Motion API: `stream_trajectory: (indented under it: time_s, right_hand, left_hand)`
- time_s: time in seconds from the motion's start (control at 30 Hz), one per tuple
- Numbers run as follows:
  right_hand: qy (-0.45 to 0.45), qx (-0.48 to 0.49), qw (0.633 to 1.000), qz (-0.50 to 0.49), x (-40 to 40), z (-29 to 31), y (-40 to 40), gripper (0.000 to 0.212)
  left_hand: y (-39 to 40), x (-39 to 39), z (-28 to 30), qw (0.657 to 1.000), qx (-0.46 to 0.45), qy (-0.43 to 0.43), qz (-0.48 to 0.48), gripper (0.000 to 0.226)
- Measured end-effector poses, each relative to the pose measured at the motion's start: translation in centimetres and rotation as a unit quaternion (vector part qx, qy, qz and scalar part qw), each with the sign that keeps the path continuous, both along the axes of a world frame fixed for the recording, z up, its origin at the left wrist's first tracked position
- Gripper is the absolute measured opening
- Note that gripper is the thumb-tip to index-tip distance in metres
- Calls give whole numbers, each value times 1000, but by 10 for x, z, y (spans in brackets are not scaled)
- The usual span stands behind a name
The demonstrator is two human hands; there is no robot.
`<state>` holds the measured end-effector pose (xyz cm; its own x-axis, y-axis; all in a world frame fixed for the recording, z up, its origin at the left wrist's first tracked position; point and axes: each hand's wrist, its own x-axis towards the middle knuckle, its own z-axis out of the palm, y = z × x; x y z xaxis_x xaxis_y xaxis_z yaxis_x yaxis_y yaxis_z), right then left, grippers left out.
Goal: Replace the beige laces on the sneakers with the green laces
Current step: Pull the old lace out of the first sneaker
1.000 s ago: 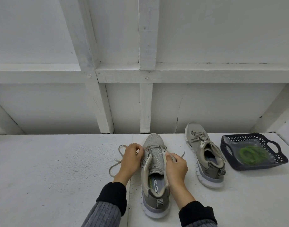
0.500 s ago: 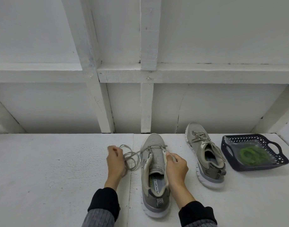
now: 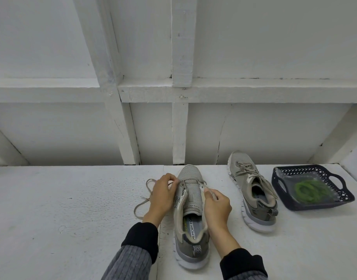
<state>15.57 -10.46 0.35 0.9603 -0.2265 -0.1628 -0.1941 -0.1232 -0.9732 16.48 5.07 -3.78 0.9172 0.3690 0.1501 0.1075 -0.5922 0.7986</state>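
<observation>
A white wall [image 3: 254, 47] of painted boards and beams rises behind a white table [image 3: 62, 209] that fills the lower part of the view. At the far right of the table sits a dark blue basket [image 3: 344, 196] with a lattice rim and two cut-out handles; inside it lies a coiled bundle of green laces [image 3: 309, 190] on what looks like clear plastic. Left of the basket, apart from it, stands the far sneaker [image 3: 252, 190], grey-beige, toe toward the wall, beige lace threaded and loosely tied.

Near the middle stands the near sneaker [image 3: 190, 215], toe also toward the wall, its tongue bare except for one lace bar across the lowest eyelets. The left hand [image 3: 162, 196] rests against the shoe's left side, fingers curled at the top eyelet area, pinching the beige lace [image 3: 142, 201], whose freed length loops loosely over the table to the left. The right hand [image 3: 217, 205] is on the shoe's right side, thumb and forefinger pinching the other end of that lace beside the eyelets.
</observation>
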Motion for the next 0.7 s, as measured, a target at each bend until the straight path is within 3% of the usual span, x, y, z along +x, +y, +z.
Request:
stream_trajectory:
  time_s: [0.13,0.23,0.43,0.5,0.57,0.63,0.7]
  right_hand:
    - [1,-1,1000,-3,-1,1,-1,18]
    - [0,-2,1000,-2,0,0,-1,18]
    - [0,-5,1000,-1,2,-3,1,15]
    - [-3,-3,1000,-4,3,-4,0,15]
    - [-4,-1,1000,-3,3,-5,0,13]
    - [-3,4,1000,0,3,-6,0,13]
    - [-7,8,1000,2,2,-5,0,16]
  left_hand:
    - [-11,-8,2,957,-275,-42,87,14]
    - [-10,-4,2,871,-467,-59,137,19]
    - [-17,8,10,801,-565,-92,173,32]
    - [-15,7,12,823,-530,-72,191,31]
    - [-10,0,10,877,-446,-22,177,22]
    - [-5,-11,5,945,-308,6,113,13]
    - [-4,-18,2,982,-188,4,29,5]
